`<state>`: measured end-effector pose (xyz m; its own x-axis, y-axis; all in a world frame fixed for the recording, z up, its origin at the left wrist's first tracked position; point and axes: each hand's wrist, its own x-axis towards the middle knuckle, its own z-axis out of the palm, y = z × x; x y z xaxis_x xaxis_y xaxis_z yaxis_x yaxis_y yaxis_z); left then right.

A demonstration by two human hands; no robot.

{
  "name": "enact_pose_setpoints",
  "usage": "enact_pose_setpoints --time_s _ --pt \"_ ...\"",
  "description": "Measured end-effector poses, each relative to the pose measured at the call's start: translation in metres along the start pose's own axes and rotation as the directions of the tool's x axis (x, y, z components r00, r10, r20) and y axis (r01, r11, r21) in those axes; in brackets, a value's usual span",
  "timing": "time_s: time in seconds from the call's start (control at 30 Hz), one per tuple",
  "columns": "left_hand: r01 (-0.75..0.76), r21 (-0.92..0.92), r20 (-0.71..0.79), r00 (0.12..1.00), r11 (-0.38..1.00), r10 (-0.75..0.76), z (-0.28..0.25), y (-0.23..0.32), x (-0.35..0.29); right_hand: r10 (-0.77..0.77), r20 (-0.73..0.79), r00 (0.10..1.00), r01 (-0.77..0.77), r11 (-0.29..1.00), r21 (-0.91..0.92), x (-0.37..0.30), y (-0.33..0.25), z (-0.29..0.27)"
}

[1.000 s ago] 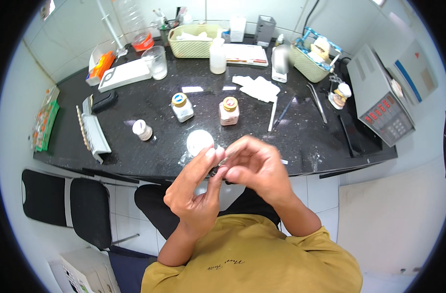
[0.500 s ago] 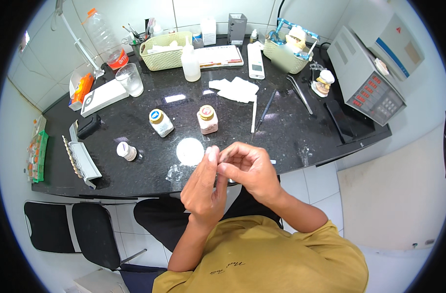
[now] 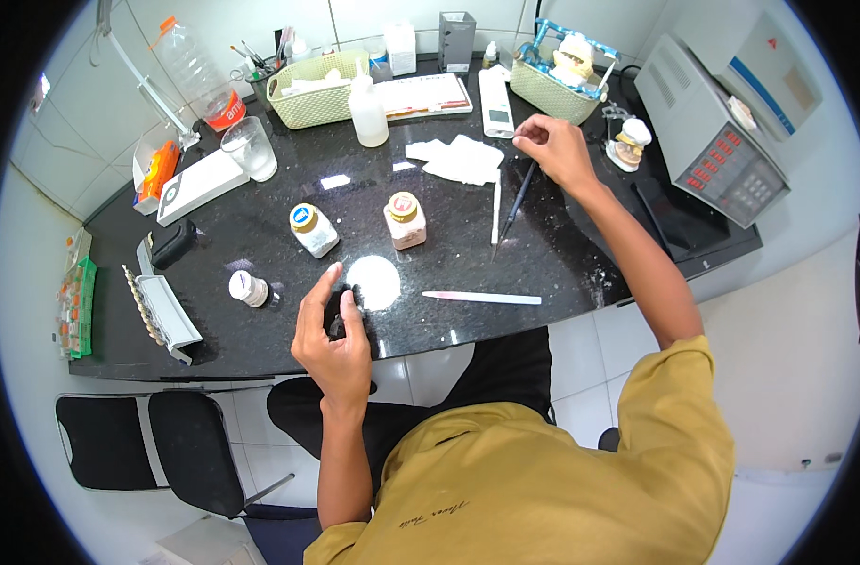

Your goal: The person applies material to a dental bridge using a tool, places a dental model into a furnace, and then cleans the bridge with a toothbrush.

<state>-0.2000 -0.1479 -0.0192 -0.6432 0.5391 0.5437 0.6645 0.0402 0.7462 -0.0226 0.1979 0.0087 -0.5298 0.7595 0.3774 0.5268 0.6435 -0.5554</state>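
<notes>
My left hand [image 3: 332, 334] is over the front of the dark counter, thumb and fingers apart, with nothing seen between them. Beside its fingertips is a bright white round patch [image 3: 373, 282]. My right hand [image 3: 555, 153] reaches far to the right, its fingertips drawn together near the white device with a small display [image 3: 495, 102]; anything they pinch is hidden. Just below it lies a dark-handled brush [image 3: 518, 200], next to a thin white stick [image 3: 496, 209]. A pale stick with a pinkish end [image 3: 482, 298] rests near the front edge. Tweezers do not show.
Two gold-capped jars [image 3: 314, 231] and a small white-capped bottle [image 3: 248, 288] stand left of centre. Behind are crumpled tissue [image 3: 458, 158], a squeeze bottle [image 3: 367, 115] and a basket [image 3: 554, 94] holding a dental model. A keypad machine [image 3: 722, 141] occupies the right; a tooth shade guide [image 3: 162, 315], the left.
My hands, together over the counter's front, have parted. The right one has gone far and right, over where tweezers lay; the left has moved left and opened. The pale stick now shows fully.
</notes>
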Motion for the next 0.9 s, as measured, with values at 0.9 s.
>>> enact_pose_setpoints --time_s 0.9 --pt "-0.13 0.143 -0.045 0.989 0.981 0.138 0.008 -0.002 0.0 -0.654 0.558 0.511 0.847 0.495 -0.194 -0.007 -0.071 -0.03"
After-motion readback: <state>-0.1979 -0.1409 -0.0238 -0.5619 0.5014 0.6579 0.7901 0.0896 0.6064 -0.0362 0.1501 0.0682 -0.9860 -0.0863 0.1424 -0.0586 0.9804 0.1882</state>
